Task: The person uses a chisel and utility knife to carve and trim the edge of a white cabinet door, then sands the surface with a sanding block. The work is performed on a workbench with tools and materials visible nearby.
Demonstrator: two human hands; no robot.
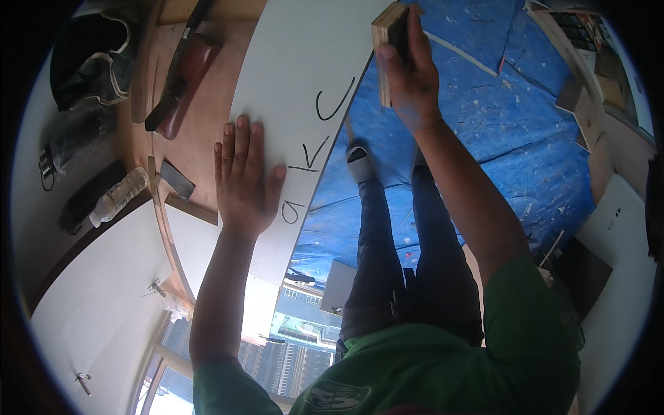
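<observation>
A long white panel (297, 62) with dark handwritten marks along its right edge lies in front of me. My left hand (245, 183) rests flat on it, fingers stretched out and thumb apart. At the panel's far right edge, my right hand (418, 86) is closed around a plywood block (384, 66). The block shows pale layered sides and a darker face. It stands beside or against the panel's edge; whether the two touch I cannot tell. My right fingertips reach over its far side.
On the wooden surface left of the panel lie a dark red tool case (190, 86), a black-handled tool (166, 104) and a flat metal piece (177, 181). A plastic bottle (121, 197) and black bags (90, 55) are farther left. Stained blue sheeting (484, 138) covers the floor.
</observation>
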